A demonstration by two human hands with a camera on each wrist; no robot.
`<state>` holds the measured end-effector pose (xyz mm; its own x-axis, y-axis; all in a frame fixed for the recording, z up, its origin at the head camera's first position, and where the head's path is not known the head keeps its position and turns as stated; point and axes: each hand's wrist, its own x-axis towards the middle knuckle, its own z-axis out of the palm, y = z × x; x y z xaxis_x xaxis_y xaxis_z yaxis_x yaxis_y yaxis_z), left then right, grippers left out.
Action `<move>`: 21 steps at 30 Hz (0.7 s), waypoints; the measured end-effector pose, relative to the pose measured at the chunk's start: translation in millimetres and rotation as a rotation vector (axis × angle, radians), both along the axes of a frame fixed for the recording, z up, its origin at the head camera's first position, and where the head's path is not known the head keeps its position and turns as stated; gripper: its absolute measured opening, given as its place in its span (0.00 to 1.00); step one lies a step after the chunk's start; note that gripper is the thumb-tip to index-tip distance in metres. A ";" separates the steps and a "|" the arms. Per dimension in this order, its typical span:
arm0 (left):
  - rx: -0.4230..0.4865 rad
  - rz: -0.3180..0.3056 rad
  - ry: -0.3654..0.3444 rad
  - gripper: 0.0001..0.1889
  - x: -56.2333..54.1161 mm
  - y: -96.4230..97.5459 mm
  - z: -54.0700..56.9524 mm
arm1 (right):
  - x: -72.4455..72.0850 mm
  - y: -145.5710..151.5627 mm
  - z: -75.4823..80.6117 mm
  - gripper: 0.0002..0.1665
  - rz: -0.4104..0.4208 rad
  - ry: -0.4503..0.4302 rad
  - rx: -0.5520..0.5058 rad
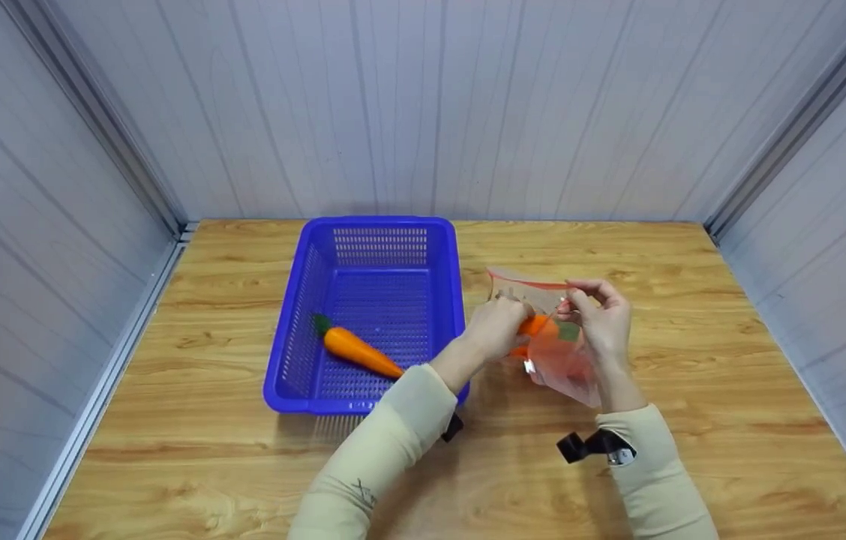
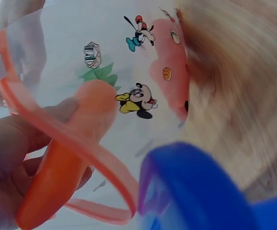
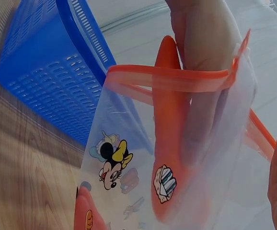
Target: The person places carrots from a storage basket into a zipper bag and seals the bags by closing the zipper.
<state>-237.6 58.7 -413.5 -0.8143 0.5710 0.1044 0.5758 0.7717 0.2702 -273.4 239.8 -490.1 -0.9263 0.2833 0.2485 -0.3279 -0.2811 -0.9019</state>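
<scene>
My left hand (image 1: 498,324) grips an orange carrot (image 2: 57,177) with green leaves, its leafy end inside a clear zip bag (image 3: 129,167) and its tapered tip sticking out of the mouth. The bag has an orange-red zip rim and cartoon prints. My right hand (image 1: 604,319) pinches the bag's rim at its right side, and the mouth stands open. A reddish shape (image 2: 169,67) shows through the bag's lower part; its kind is unclear. A second carrot (image 1: 355,350) lies in the blue basket (image 1: 378,222), left of both hands.
The basket's right wall stands close to the bag and below my left forearm. Under everything is a wood-grain table (image 1: 205,465). Pale panel walls (image 1: 408,112) enclose it at the back and on both sides.
</scene>
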 end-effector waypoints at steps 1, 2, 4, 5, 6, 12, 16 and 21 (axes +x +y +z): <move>0.002 0.002 -0.007 0.12 -1.0 1.1 -1.4 | -1.1 0.9 -1.9 0.10 -0.006 0.000 0.013; 0.007 0.005 -0.013 0.12 -2.0 2.1 -2.8 | -2.6 2.3 -4.6 0.11 -0.011 0.001 0.024; 0.026 0.008 -0.028 0.12 -3.8 4.3 -5.8 | -7.1 6.0 -11.9 0.12 -0.018 0.007 0.045; 0.036 0.008 -0.037 0.11 -5.0 5.3 -7.4 | -10.1 8.7 -17.0 0.13 -0.016 0.015 0.055; 0.046 0.008 -0.047 0.11 -6.0 6.3 -8.8 | -12.5 11.2 -21.0 0.14 -0.009 0.021 0.058; 0.083 0.039 -0.121 0.16 -13.4 11.8 -16.0 | -13.8 10.7 -22.2 0.13 -0.010 0.015 0.053; 0.065 0.046 -0.123 0.16 -17.5 14.5 -21.2 | -10.4 7.0 -16.8 0.12 -0.012 0.003 0.045; 0.050 0.009 -0.059 0.15 -19.5 15.5 -26.0 | -15.9 11.1 -26.6 0.14 -0.007 0.000 0.047</move>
<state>-257.1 74.2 -439.5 -0.8251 0.5587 0.0842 0.5505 0.7614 0.3425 -289.3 250.9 -516.8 -0.9244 0.2776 0.2617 -0.3297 -0.2363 -0.9140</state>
